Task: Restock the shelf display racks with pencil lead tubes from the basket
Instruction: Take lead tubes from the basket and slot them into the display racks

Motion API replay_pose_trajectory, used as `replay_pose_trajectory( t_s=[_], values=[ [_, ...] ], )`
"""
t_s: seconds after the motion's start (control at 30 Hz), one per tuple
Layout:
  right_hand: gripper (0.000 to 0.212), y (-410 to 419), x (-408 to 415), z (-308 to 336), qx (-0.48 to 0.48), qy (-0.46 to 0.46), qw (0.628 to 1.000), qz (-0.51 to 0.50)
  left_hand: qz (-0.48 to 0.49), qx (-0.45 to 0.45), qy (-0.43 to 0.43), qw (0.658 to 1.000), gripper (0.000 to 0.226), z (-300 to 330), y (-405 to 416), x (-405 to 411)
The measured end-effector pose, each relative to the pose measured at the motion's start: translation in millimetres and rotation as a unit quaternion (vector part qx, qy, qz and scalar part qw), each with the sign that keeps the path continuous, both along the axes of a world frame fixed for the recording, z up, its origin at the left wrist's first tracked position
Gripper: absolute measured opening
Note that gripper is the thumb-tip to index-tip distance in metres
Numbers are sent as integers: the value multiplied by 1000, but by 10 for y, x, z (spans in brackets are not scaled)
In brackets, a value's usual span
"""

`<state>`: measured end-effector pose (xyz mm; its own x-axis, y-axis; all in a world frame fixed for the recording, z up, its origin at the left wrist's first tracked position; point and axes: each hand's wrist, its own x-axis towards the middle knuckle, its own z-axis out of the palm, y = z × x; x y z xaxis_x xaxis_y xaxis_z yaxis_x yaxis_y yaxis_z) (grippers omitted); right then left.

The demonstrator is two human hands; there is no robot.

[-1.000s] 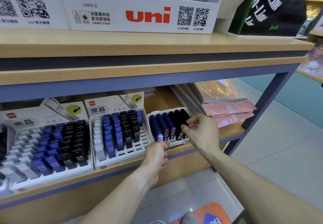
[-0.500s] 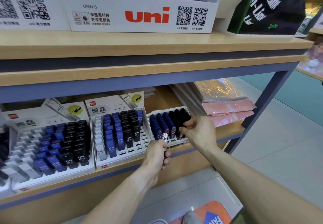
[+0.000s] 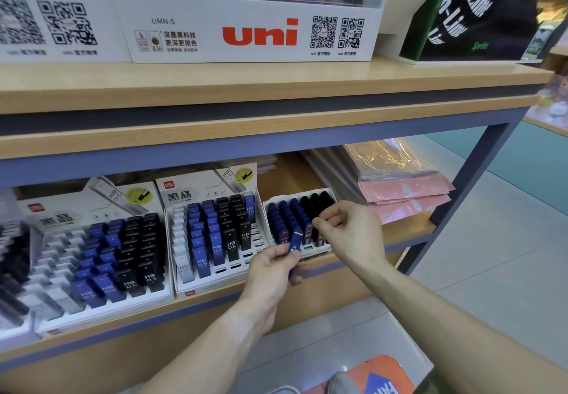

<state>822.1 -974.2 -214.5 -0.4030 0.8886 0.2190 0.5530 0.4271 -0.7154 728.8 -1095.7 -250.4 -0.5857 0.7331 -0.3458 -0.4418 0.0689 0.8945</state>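
A blue pencil lead tube (image 3: pixel 294 240) stands nearly upright in the left hand (image 3: pixel 272 266), pinched between thumb and fingers, its top poking up just in front of the small white rack (image 3: pixel 307 249). More blue shows below the fingers (whether that is the same tube or a second one I cannot tell). The right hand (image 3: pixel 350 232) sits just to the right of the left one, its fingers curled at the front of the rack's dark tubes (image 3: pixel 307 229); it seems to pinch one of them, though the grip is partly hidden. The two hands are close together but not touching.

Left of the left hand is a larger white rack (image 3: pixel 215 234) with rows of white, blue and black tubes marked HB 0.5, and further left another one (image 3: pixel 101 258) of the same kind. All three rest on the lower shelf (image 3: pixel 408 234). Beyond the right hand lie pink and clear plastic packets (image 3: pixel 402 188). Above both hands, on the upper shelf (image 3: pixel 276 83), stands a white uni display box (image 3: pixel 252 34). Below the forearms, an orange object (image 3: pixel 378 375) lies on the floor.
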Motion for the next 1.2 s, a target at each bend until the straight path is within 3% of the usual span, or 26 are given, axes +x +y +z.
replay_pose_trajectory(
  t_s=[0.13, 0.37, 0.47, 0.67, 0.9, 1.0, 1.1, 1.2],
  values=[
    [23, -197, 24, 99, -185, 80, 976, 79, -13, 11, 16, 1000, 19, 7, -35, -10],
    [15, -131, 32, 146, -240, 106, 963, 65, -28, 26, -10, 999, 18, 49, -42, 13],
    [17, -87, 56, 180, -266, 136, 950, 91, -47, 36, -38, 998, 18, 68, -42, 2],
    [23, -55, 118, 245, -344, 151, 913, 161, -38, 21, -6, 999, 26, 35, -69, -21],
    [19, -24, 154, 233, -338, 133, 917, 166, -38, 7, 9, 999, 25, 13, -71, -32],
    [1, -28, 134, 160, -181, 80, 976, 85, -16, -3, 35, 999, 23, 22, -59, -32],
    [23, -85, 108, 128, -135, 58, 987, 58, 4, -17, 79, 997, 23, 39, -51, -10],
    [26, -135, 62, 117, -124, 38, 990, 60, 15, -17, 91, 996, 21, 54, -35, 17]
  ],
)
